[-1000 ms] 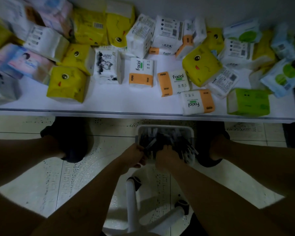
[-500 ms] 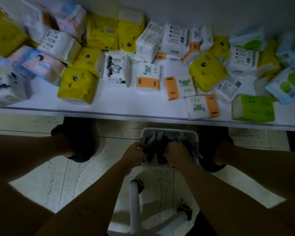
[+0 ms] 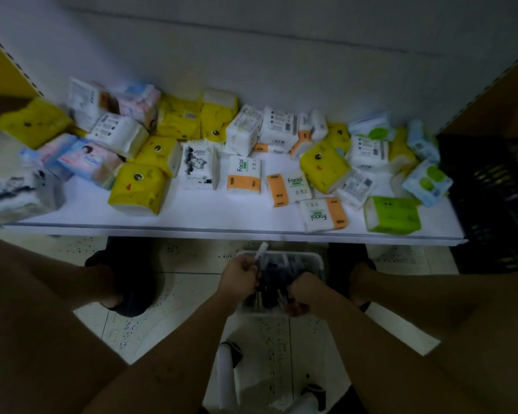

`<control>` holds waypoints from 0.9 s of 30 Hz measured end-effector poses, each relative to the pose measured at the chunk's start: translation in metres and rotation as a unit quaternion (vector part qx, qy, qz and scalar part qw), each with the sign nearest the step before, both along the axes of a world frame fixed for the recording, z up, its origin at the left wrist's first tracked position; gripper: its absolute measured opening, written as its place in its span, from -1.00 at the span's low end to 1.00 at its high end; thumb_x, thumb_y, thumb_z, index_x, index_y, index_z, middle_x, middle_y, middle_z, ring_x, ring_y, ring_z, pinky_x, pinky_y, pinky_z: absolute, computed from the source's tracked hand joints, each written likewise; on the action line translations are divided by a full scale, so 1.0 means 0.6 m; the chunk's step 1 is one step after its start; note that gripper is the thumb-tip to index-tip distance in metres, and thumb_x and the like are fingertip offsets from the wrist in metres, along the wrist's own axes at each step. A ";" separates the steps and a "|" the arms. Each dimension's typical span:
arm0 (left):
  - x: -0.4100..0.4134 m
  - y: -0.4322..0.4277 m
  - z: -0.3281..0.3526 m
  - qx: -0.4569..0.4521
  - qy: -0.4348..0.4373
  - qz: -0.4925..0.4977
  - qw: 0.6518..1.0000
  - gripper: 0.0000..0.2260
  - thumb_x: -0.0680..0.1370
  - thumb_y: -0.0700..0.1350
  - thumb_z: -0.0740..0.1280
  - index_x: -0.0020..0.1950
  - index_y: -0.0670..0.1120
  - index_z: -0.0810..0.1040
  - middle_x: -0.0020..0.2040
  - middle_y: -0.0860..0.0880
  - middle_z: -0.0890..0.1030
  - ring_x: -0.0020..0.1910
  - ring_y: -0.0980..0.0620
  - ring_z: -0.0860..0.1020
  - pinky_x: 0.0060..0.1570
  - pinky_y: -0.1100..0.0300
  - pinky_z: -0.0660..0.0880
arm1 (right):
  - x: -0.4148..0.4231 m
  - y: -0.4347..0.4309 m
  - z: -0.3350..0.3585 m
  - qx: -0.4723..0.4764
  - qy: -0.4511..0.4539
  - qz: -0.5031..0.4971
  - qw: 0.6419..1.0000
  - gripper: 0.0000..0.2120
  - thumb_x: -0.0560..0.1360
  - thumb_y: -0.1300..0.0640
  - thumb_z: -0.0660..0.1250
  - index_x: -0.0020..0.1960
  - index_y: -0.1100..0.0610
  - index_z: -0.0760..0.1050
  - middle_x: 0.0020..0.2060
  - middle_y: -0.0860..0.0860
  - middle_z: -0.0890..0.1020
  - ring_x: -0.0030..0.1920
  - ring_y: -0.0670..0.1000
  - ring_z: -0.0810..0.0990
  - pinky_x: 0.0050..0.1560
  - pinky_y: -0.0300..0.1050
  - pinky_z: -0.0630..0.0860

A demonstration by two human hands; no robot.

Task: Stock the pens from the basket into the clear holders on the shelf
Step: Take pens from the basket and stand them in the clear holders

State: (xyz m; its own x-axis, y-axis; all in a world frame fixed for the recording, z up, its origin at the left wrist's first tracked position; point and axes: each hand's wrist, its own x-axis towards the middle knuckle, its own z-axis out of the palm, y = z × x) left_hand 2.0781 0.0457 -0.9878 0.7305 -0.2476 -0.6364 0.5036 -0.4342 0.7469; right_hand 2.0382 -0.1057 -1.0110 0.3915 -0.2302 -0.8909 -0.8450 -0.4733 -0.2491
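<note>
Head view: the left hand (image 3: 239, 277) pinches a slim pale-capped pen (image 3: 261, 251) in curled fingers. The pen points up and away over the far-left corner of a rectangular white plastic basket (image 3: 319, 259). The right hand (image 3: 306, 289) is balled at the basket's near-right corner, down among the heap of dark pens (image 3: 274, 277) that fills it; whether it grips any of them, I cannot tell.

The basket sits on the speckled tiled floor (image 3: 186, 294) between 2 dark shoes (image 3: 132, 282). Beyond it runs the white shelf (image 3: 222, 218), its front edge just past the basket's far rim. Soft tissue packs (image 3: 138, 186) — yellow, white-and-orange, green, pink — lie scattered across it. A black plastic crate (image 3: 491, 204) stands at the shelf's right end. Nearest the camera, a white stool leg (image 3: 226, 380) crosses the floor.
</note>
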 end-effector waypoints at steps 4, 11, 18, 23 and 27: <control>-0.002 -0.008 0.034 -0.006 -0.033 0.009 0.999 -0.90 0.60 -0.20 0.22 -0.03 -0.09 0.52 -0.06 -0.14 0.60 -0.09 -0.07 0.58 -0.11 0.06 0.57 | -0.005 0.011 0.053 0.004 -0.120 -0.113 0.986 -0.87 0.59 0.22 0.14 -0.06 0.18 0.46 -0.31 0.02 0.47 -0.35 -0.02 0.45 -0.25 -0.13 0.46; 0.008 -0.024 0.143 -0.106 -0.162 0.056 0.979 -0.79 0.65 -0.04 0.18 0.08 -0.07 0.58 -0.20 -0.08 0.63 -0.33 0.06 0.50 -0.33 0.24 0.42 | 0.008 0.001 0.196 0.022 -0.377 -0.181 0.908 -0.74 0.66 0.02 0.11 0.04 0.01 0.57 -0.46 -0.08 0.48 -0.41 -0.04 0.45 -0.35 -0.18 0.36; 0.040 -0.034 0.281 -0.207 -0.200 0.109 0.952 -0.86 0.58 -0.24 0.26 0.11 -0.16 0.54 -0.09 -0.17 0.59 -0.21 -0.01 0.50 -0.27 0.20 0.49 | 0.025 0.016 0.327 0.038 -0.529 -0.158 0.833 -0.83 0.63 0.28 0.13 0.11 0.14 0.48 -0.17 0.06 0.59 -0.36 -0.19 0.45 -0.35 -0.33 0.34; 0.048 -0.024 0.398 -0.252 -0.304 0.135 0.909 -0.96 0.55 -0.05 0.36 -0.05 0.08 0.60 -0.11 -0.14 0.64 -0.20 0.03 0.54 -0.20 0.11 0.46 | 0.048 0.043 0.427 0.017 -0.647 -0.155 0.746 -0.79 0.64 0.07 0.18 0.03 -0.05 0.60 -0.41 -0.14 0.47 -0.45 -0.22 0.42 -0.35 -0.29 0.35; 0.051 -0.016 0.489 -0.293 -0.326 0.125 0.890 -0.82 0.53 -0.03 0.39 0.06 -0.08 0.63 -0.12 0.01 0.65 -0.17 0.11 0.57 -0.23 0.22 0.53 | 0.050 0.060 0.510 0.064 -0.698 -0.168 0.693 -0.84 0.59 0.08 0.27 -0.12 0.05 0.57 -0.47 -0.06 0.47 -0.54 -0.04 0.38 -0.47 -0.08 0.38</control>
State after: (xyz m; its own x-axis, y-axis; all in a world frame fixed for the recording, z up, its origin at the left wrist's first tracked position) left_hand 2.1085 0.0359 -0.6941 0.9764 -0.1749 0.1266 -0.0927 0.1904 0.9773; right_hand 2.0681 -0.0696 -0.7051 0.8363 -0.4712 0.2802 0.2045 -0.2061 -0.9569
